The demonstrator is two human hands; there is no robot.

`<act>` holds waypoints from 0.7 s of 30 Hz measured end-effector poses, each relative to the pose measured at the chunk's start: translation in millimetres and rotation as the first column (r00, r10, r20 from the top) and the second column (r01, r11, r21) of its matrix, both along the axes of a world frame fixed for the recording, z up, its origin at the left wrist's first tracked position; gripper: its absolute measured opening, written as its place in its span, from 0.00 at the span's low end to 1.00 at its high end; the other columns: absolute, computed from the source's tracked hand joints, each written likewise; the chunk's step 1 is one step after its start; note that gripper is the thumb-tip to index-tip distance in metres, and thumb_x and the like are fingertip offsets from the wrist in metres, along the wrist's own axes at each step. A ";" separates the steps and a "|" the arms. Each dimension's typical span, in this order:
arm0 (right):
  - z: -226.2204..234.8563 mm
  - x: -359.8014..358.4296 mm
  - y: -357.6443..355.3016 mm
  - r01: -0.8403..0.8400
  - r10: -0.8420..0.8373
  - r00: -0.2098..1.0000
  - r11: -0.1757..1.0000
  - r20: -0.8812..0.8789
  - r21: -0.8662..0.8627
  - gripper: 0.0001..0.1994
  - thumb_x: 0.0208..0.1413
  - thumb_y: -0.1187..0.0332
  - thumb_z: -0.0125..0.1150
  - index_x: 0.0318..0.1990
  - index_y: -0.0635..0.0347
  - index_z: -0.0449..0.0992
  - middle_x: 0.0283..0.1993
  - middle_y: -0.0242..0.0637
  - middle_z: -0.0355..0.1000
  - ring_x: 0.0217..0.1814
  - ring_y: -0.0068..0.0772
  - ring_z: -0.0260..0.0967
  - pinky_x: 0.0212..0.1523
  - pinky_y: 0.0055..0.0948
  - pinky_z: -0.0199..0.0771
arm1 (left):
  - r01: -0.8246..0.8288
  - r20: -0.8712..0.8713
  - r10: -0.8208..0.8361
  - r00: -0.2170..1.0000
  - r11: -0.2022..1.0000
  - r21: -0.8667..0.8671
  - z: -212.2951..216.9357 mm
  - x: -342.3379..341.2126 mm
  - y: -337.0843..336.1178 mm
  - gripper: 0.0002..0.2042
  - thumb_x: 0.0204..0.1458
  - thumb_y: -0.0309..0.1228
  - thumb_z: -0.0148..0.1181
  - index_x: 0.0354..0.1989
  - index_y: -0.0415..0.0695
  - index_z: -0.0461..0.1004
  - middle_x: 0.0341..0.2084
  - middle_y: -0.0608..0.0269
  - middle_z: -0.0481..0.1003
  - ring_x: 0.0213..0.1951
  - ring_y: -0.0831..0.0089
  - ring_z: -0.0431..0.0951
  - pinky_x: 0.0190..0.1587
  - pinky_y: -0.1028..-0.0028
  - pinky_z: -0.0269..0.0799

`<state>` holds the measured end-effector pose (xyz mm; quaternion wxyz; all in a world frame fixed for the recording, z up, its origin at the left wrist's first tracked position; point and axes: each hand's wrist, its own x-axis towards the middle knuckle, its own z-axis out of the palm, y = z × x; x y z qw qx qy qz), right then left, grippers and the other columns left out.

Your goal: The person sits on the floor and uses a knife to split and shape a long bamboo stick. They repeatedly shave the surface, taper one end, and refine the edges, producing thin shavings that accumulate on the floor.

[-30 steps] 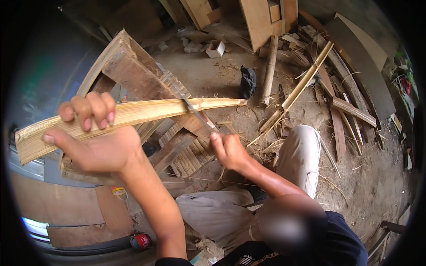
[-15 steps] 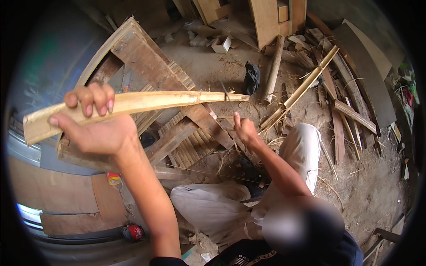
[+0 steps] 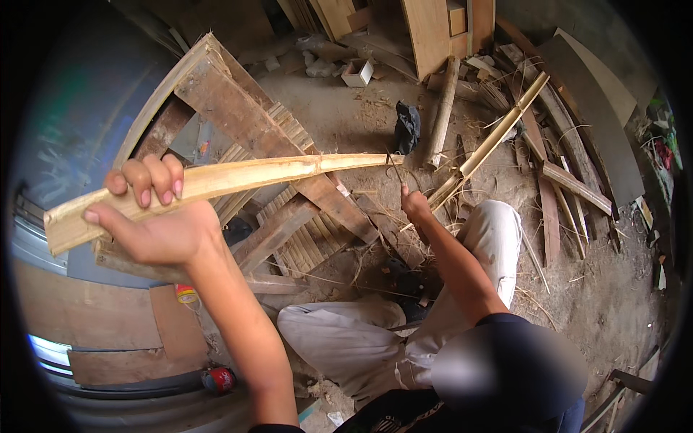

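My left hand [image 3: 155, 224] grips the thick end of a long, pale split bamboo strip [image 3: 238, 177]. The strip is held up and runs right across the view to a thin tip. My right hand [image 3: 415, 206] is just below that tip, fingers pinched on a thin dark strand [image 3: 395, 172] that rises to the strip's end. Both hands are above a worn wooden frame [image 3: 238, 108] of planks and slats lying on the dirt floor. My legs in light trousers [image 3: 491, 231] are bent beneath.
A split bamboo pole [image 3: 502, 133] and a round log [image 3: 442, 108] lie on the ground ahead, with a black cloth [image 3: 406, 126] beside them. Boards [image 3: 426, 29] lean at the back, planks pile at the right. A red can [image 3: 220, 379] lies lower left.
My right hand has slid from the middle of the strip out to its tip. My left hand has lifted the strip slightly and kept its grip.
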<state>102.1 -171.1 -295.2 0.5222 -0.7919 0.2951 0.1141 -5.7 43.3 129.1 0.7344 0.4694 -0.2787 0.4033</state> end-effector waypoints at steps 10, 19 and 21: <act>-44.6 8.0 -5.0 -0.174 0.189 0.975 0.977 0.120 -0.122 0.37 0.64 0.42 0.35 0.44 0.76 0.76 0.47 0.71 0.70 0.57 0.65 0.67 0.60 0.51 0.65 | -0.086 -0.013 0.086 0.996 0.996 0.011 -1.3 2.1 -10.4 0.23 0.61 0.57 0.44 0.30 0.48 0.60 0.16 0.72 0.56 0.18 0.81 0.55 0.25 0.80 0.53; -67.7 -20.2 2.2 -0.120 0.102 0.991 0.965 0.087 0.235 0.39 0.63 0.39 0.38 0.40 0.77 0.78 0.42 0.70 0.73 0.50 0.64 0.73 0.51 0.50 0.70 | -0.184 -0.038 0.188 0.981 0.978 0.096 -21.7 27.1 -6.4 0.33 0.57 0.69 0.32 0.24 0.47 0.61 0.14 0.71 0.57 0.17 0.78 0.56 0.27 0.76 0.57; -61.8 -29.7 7.9 -0.027 0.023 0.999 0.994 0.039 0.107 0.40 0.62 0.39 0.38 0.37 0.79 0.78 0.38 0.71 0.73 0.47 0.66 0.73 0.51 0.50 0.70 | 0.033 -0.136 -0.002 0.991 0.973 0.229 -49.1 38.2 -12.8 0.39 0.49 0.77 0.25 0.19 0.48 0.60 0.10 0.71 0.56 0.15 0.79 0.55 0.25 0.77 0.57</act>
